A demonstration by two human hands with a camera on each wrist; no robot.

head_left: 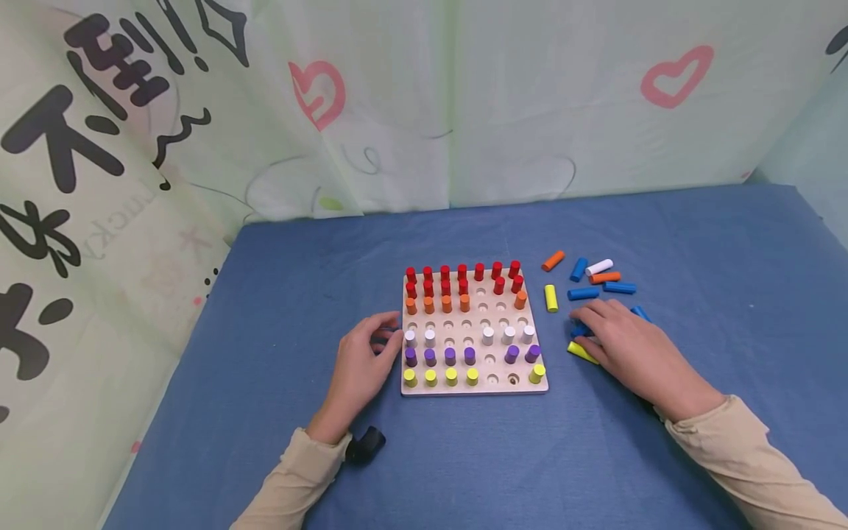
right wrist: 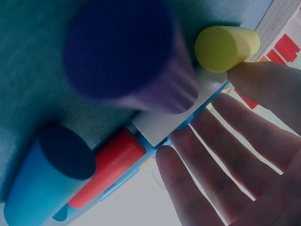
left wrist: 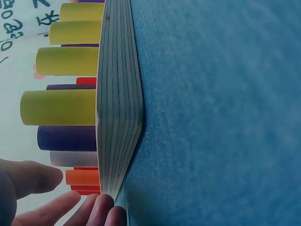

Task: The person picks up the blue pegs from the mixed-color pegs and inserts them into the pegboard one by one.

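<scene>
- Far left, we see a printed curtain (head_left: 99, 184) hanging beside the blue cloth (head_left: 298, 280) that covers the table.
- Our left hand (head_left: 363, 362) rests on the cloth against the left edge of the wooden pegboard (head_left: 474, 389). Its fingers are loosely curled toward the board's side and we see nothing in its grip.
- A small black object (head_left: 366, 444) lies on the cloth just beside our left wrist.
- The pegboard sits in the middle of the cloth, holding upright red pegs (head_left: 461, 272) at the back, then orange, white, purple and yellow pegs (head_left: 430, 377) along the front, with several holes bare.
- Right of the board, loose pegs lie flat: an orange peg (head_left: 553, 260), a yellow peg (head_left: 550, 298), a white peg (head_left: 599, 267) and blue pegs (head_left: 584, 293).
- Our right hand (head_left: 626, 342) lies palm down over this loose pile, fingers spread fairly straight, touching a blue peg and a yellow one (head_left: 581, 352). We cannot tell whether it pinches any.
</scene>
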